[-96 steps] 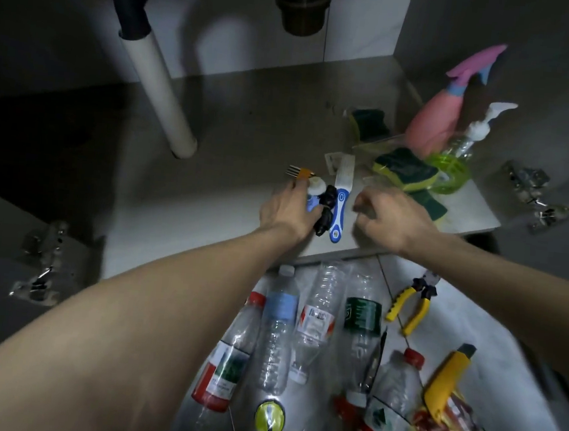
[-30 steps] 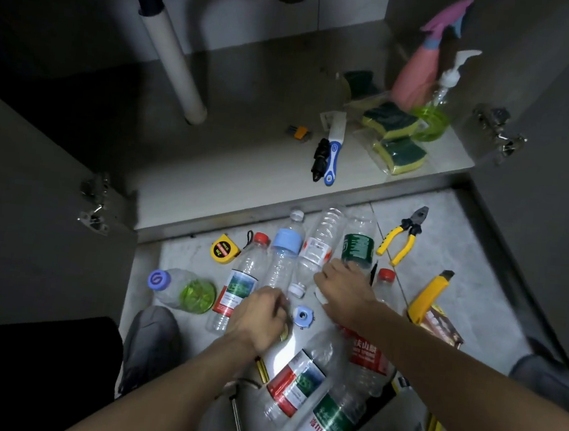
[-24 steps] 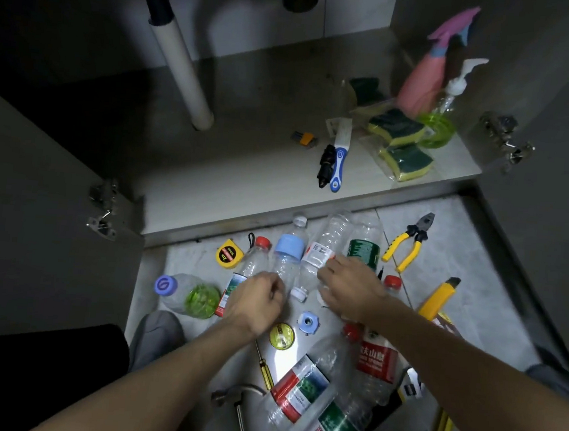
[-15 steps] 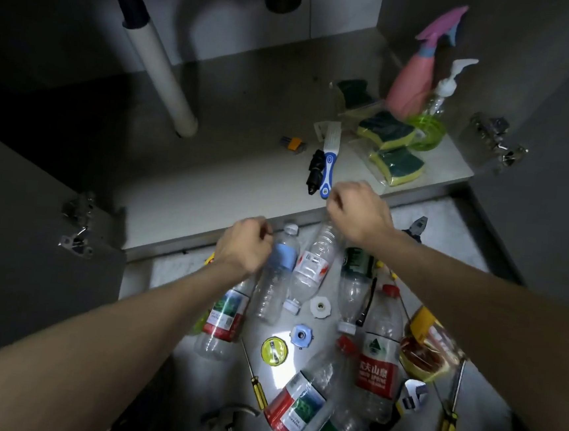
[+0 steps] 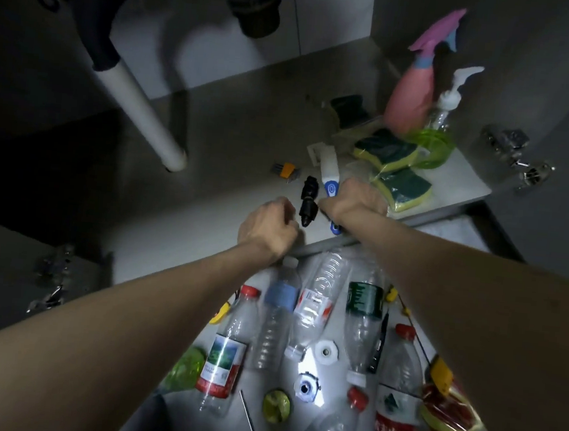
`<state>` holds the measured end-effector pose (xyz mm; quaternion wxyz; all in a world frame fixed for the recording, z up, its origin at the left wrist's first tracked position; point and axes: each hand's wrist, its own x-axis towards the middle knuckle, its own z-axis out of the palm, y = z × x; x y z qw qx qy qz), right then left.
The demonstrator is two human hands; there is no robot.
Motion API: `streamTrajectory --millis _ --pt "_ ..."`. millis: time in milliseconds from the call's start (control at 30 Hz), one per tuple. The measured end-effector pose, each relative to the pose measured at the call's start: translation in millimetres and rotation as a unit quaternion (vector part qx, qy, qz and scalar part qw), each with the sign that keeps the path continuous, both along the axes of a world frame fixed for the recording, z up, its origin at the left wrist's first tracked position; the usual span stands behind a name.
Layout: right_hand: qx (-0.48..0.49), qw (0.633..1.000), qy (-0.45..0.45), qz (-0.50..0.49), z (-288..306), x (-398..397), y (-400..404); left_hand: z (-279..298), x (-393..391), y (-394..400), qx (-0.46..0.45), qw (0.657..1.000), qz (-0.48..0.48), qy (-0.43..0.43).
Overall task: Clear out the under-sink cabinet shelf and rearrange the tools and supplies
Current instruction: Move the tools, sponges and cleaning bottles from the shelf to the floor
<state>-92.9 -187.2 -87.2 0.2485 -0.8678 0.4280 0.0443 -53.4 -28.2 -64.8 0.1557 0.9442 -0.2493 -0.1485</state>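
Note:
The grey cabinet shelf holds a black fitting and a blue and white brush near its front edge. My left hand is curled into a fist just left of the fitting; what is inside it is hidden. My right hand lies over the brush's handle, knuckles up, and the blue tip pokes out under my wrist. A small orange part lies behind the fitting. Green and yellow sponges sit to the right.
A pink spray bottle and a pump bottle stand at the back right. A white drain pipe comes down at the left. Several plastic bottles, a white nut, caps and screwdrivers lie on the floor below.
Both hands have risen from the bottles on the floor to the shelf's front edge, beside the black fitting and the brush. The camera has tilted towards the cabinet.

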Motion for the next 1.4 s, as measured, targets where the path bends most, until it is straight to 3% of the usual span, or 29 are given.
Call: streamTrajectory --millis 333,433,533,633,833,1000,1133,1300,1400 --pt "0.154 0.957 -0.231 -0.086 14 -37 -2 -24 11 -44 0.02 0.999 0.043 -0.003" --pt "0.179 0.95 -0.246 -0.067 10 -65 1 -24 -2 -34 -0.018 0.997 0.077 -0.001" --pt "0.19 0.953 -0.232 -0.03 0 -98 1 -16 -27 -20 -0.078 0.994 0.07 -0.009" --pt "0.138 0.969 -0.202 0.008 -9 -134 1 -13 -63 1 -0.144 0.989 0.033 -0.006" --pt "0.068 0.992 -0.09 0.053 -31 -218 -8 -36 -149 45 -0.129 0.989 -0.043 0.056" --pt "0.035 0.998 -0.049 0.0 -47 -274 -17 -64 -211 77 -0.041 0.982 -0.008 0.185" --pt "0.042 0.997 -0.001 -0.065 -59 -298 -20 -74 -230 86 0.002 0.984 -0.015 0.177" --pt "0.09 0.983 -0.031 -0.157 -68 -310 -19 -77 -239 83 0.016 0.987 -0.032 0.157" --pt "0.1 0.977 0.009 -0.188 -69 -304 -17 -75 -240 80 0.038 0.988 -0.061 0.137"
